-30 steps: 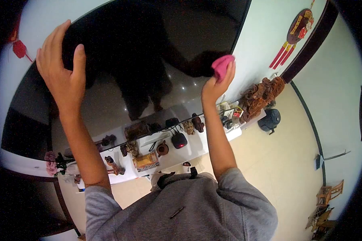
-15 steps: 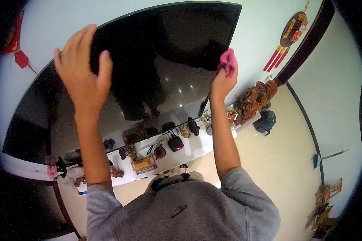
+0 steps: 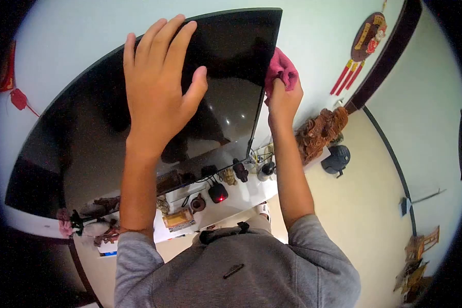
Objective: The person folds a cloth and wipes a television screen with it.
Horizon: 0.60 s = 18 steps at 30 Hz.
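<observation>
A large black television (image 3: 231, 46) fills the upper left of the head view, and dim reflections show in its screen. My left hand (image 3: 159, 92) is in front of it near the top edge, open, with its fingers spread. Whether the fingertips touch the television I cannot tell. At the television's right side edge, my right hand (image 3: 285, 105) is closed on a crumpled pink cloth (image 3: 281, 66). The cloth lies against or right beside that edge.
Below the television, a white cabinet (image 3: 231, 205) carries a black box with a red light (image 3: 218, 193), a brown teapot (image 3: 197, 204), small figurines and cables. A large brown carving (image 3: 321, 133) stands at the right. A round ornament with red tassels (image 3: 368, 38) hangs on the wall.
My left hand has shifted to the right across the front of the television. The cloth now sits closer to the television's side edge, and the television appears further left in view.
</observation>
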### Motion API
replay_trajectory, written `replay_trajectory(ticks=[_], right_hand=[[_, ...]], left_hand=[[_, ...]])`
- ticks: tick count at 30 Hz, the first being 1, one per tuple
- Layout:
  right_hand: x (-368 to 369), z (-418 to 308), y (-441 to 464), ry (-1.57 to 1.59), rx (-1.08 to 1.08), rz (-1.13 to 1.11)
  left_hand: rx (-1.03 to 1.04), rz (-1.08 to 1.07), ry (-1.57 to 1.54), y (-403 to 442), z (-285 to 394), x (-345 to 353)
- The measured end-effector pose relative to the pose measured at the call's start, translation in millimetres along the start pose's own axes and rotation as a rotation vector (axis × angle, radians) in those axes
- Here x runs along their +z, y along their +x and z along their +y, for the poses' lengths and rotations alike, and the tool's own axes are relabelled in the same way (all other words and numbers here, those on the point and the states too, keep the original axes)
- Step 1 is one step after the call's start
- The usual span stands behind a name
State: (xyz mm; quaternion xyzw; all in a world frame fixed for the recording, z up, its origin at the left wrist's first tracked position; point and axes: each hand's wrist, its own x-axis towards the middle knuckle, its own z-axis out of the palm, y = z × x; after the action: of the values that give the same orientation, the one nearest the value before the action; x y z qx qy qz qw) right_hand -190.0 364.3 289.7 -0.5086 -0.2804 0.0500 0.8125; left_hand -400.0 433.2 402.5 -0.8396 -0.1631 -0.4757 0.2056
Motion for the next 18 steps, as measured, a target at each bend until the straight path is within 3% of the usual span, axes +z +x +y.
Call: replay_trajectory(ticks=[4, 5, 7, 10, 14, 18], right_hand=[[-9.7, 32.4, -8.3, 0.064, -0.014, -0.059], [-11.1, 35.3, -9.0, 0.200, -0.021, -0.123], [-10.3, 25.6, 7.0, 0.228, -0.234, -0.181], [0.0, -35.2, 62.6, -0.005, -0.874, -0.229], [49.8, -98.2, 93.5, -0.275, -1.284, -0.457], [40.3, -109.6, 99.9, -0.371, -1.191, -0.573]], left_hand=[[-0.038, 0.029, 0.078, 16.8, 27.3, 22.8], [-0.059, 0.049, 0.083, 21.9, 32.3, 28.9], [-0.084, 0.072, 0.074, 28.4, 38.6, 38.7], [-0.138, 0.078, 0.127, 33.4, 45.2, 44.0], [-0.153, 0.162, 0.135, 33.5, 44.6, 49.1], [-0.170, 0.173, 0.085, 31.9, 44.9, 48.9]])
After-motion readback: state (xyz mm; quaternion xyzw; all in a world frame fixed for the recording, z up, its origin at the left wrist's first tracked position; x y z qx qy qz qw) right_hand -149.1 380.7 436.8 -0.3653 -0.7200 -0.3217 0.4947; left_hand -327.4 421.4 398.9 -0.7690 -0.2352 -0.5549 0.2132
